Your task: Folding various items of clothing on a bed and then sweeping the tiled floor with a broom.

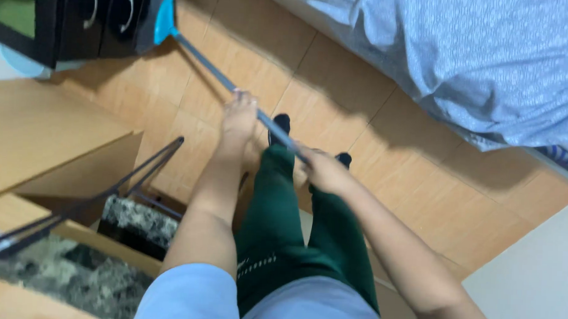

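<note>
Gripping a long grey mop handle (pixel 224 79), the person stands on an orange tiled floor (pixel 421 183) and looks down along both bare forearms. The left hand (pixel 240 117) is closed around the handle higher up the shaft, fingers wrapped over it; the right hand (pixel 321 170) is closed on the same handle lower down, nearer the body. The handle runs diagonally from the hands toward the upper left, ending in a blue mop head (pixel 163 20) that sits on the floor right against a dark cabinet (pixel 87 20) with curved metal pulls — whether the head touches the cabinet cannot be told. Below the hands are the person's green trousers (pixel 275 228) and dark socks (pixel 280 123). To the right lies a bed covered with a pale blue patterned sheet (pixel 476 59), well apart from the mop head. At the left stands a light wooden bench (pixel 39 132) with thin black metal legs (pixel 139 170), and beneath it a speckled stone surface (pixel 72 278).
</note>
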